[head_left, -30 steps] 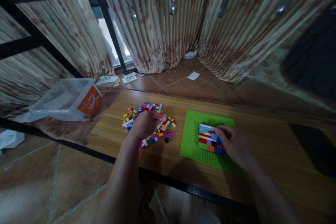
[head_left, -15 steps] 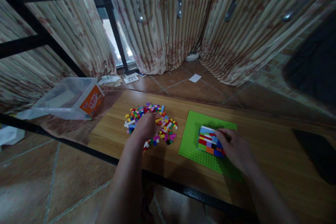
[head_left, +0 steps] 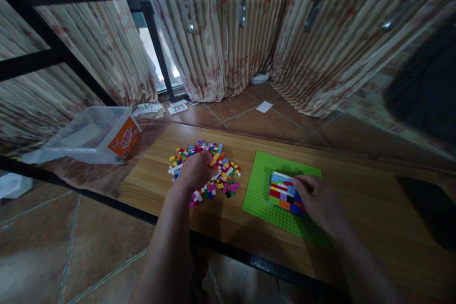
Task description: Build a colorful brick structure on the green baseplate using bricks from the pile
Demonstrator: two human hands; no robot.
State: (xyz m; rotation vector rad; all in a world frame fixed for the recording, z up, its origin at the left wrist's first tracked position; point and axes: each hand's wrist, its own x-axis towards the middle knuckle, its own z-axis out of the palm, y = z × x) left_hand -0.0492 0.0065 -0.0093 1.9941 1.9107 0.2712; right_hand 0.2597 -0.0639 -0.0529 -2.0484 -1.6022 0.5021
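Observation:
A loose pile of small coloured toy bricks (head_left: 226, 171) is spread on the wooden bench. My left hand (head_left: 195, 170) is over the middle of the pile, with bent fingers and a gap showing between thumb and forefinger. No brick can be made out in its grip. Farther right, a block built of toy bricks (head_left: 283, 192) in several colours stands on a green studded baseplate (head_left: 257, 175). My right hand (head_left: 315, 195) grips the block's right side, thumb and fingers closed on its edge. The fingers hide part of that side.
On the left end of the bench sits a clear plastic box (head_left: 81, 152) with an orange label. A dark flat object (head_left: 427, 209) lies at the right end. Beyond the bench are striped curtains (head_left: 221, 47) and papers (head_left: 178, 107) on the tiled floor.
My left hand has shifted slightly within the pile, its thumb and forefinger now showing apart. Some bricks near the pile's front edge are uncovered. My right hand and the block have stayed put.

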